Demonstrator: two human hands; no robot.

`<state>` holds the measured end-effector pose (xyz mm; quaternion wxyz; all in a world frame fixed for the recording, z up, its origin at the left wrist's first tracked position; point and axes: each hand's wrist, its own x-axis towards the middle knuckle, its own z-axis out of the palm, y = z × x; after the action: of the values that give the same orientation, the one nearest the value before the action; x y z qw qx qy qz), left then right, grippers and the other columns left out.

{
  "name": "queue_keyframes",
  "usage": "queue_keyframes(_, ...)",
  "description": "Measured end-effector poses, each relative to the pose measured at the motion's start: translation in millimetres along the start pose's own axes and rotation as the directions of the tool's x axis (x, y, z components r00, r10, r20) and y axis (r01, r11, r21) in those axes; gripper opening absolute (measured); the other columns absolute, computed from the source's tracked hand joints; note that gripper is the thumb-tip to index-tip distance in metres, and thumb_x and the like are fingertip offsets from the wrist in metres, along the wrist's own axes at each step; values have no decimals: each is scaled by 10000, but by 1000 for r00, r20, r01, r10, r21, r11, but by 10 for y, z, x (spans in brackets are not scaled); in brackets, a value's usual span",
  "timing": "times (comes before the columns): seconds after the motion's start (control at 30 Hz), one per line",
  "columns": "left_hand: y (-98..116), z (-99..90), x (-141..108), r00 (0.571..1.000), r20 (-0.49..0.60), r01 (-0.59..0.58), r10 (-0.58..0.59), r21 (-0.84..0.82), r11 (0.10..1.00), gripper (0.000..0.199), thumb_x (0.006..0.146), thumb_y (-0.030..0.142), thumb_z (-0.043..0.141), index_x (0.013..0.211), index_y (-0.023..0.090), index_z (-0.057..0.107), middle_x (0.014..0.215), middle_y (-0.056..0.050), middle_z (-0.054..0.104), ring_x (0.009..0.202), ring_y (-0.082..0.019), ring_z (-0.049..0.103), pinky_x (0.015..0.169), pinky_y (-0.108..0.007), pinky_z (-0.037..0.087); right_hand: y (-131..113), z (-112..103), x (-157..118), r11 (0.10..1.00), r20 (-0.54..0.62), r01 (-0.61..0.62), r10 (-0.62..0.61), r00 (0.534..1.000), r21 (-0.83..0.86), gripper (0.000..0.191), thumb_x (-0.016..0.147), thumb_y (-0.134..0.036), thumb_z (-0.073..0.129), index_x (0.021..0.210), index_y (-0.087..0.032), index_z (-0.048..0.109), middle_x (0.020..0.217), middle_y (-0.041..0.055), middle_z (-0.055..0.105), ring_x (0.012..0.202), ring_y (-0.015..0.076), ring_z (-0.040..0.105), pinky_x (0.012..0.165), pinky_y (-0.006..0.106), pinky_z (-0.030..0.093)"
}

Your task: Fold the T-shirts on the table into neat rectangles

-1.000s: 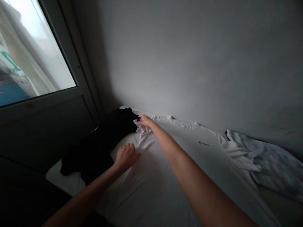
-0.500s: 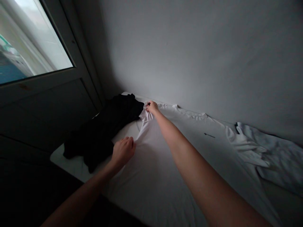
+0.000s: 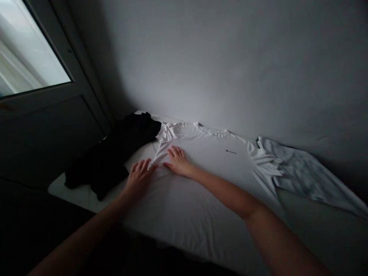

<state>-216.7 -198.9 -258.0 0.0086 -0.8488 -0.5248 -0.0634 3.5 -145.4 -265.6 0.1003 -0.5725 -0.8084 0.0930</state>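
Observation:
A white T-shirt point(image 3: 198, 184) lies spread on a white-sheeted bed point(image 3: 77, 195), with a small dark logo point(image 3: 230, 151) on its chest. My right hand point(image 3: 177, 161) rests flat on the shirt below the collar, fingers spread. My left hand point(image 3: 139, 178) presses on the shirt's left side, fingers apart, close to my right hand. Neither hand grips the cloth. A crumpled sleeve point(image 3: 169, 131) sits at the upper left, touching a black garment point(image 3: 112, 155). The other sleeve point(image 3: 264, 163) lies over a pale grey garment point(image 3: 304, 177).
A grey wall point(image 3: 218, 65) rises directly behind the bed. At the left stands a dark door with a glass pane point(image 3: 28, 50). The bed's near edge falls away into dark shadow at the bottom left.
My right hand has let go of the crumpled sleeve and moved down onto the shirt's chest. My left hand has opened flat. The view has shifted, and the shirt lies flatter.

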Motion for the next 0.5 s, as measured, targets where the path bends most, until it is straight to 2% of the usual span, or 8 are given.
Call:
queue_keyframes(0.1,-59,-18,9,996,-83,36,-33,36,999,467,896,143,427,1313,246,611,1466,-150,503,1337,-341,455,1100,-514,376,-379,115,-323,982,69,191,-191,979,2,736,957,-569,537,1523,-125,385,1629,205,261,1521,358,191,1219,569,187)
queue_keyframes(0.2,71,10,280,990,-116,-88,83,-42,995,457,896,154,419,1320,201,580,1423,-153,550,1324,-299,496,1104,-462,407,-835,241,-610,919,30,390,-389,921,-51,759,923,-638,540,1480,-130,446,1585,173,375,1496,325,283,1219,514,236)
queue_keyframes(0.27,279,95,570,973,-87,-223,213,-138,965,474,916,197,404,1375,174,522,1438,-150,552,1360,-266,483,1125,-430,403,-1081,302,-775,817,3,572,-573,819,-75,688,921,-617,547,1422,-147,514,1554,126,444,1473,277,344,1229,431,239)
queue_keyframes(0.33,491,209,866,963,-35,-270,269,-177,946,511,945,275,385,1432,138,456,1509,-173,489,1427,-270,419,1143,-450,382,-1165,301,-901,641,38,768,-767,640,-3,496,954,-491,559,1342,-183,589,1501,46,528,1428,175,422,1204,279,270)
queue_keyframes(0.37,565,262,993,967,-11,-255,256,-165,953,536,956,314,373,1452,118,430,1546,-190,441,1456,-284,379,1152,-473,365,-1117,266,-952,584,64,808,-812,580,81,398,971,-432,552,1290,-208,629,1432,2,600,1361,127,501,1150,208,329)
queue_keyframes(0.4,606,307,1100,975,2,-221,223,-136,966,556,965,340,358,1463,100,416,1569,-205,402,1474,-296,347,1161,-492,345,-1001,204,-999,591,76,788,-805,588,169,329,985,-397,541,1240,-229,665,1335,-29,671,1262,103,589,1068,171,407)
queue_keyframes(0.43,610,341,1183,983,1,-183,184,-102,978,569,970,352,344,1468,84,410,1579,-215,379,1486,-304,323,1173,-502,322,-818,118,-1049,666,61,707,-737,673,237,292,1000,-378,523,1197,-243,692,1234,-42,725,1153,100,659,979,165,472)
queue_keyframes(0.5,531,376,1285,993,-27,-117,116,-56,992,591,980,370,313,1477,64,406,1586,-212,367,1499,-299,295,1200,-491,275,-289,-106,-1177,894,-54,344,-343,938,287,297,1012,-378,500,1154,-243,722,1107,-2,770,1001,153,724,868,238,544)
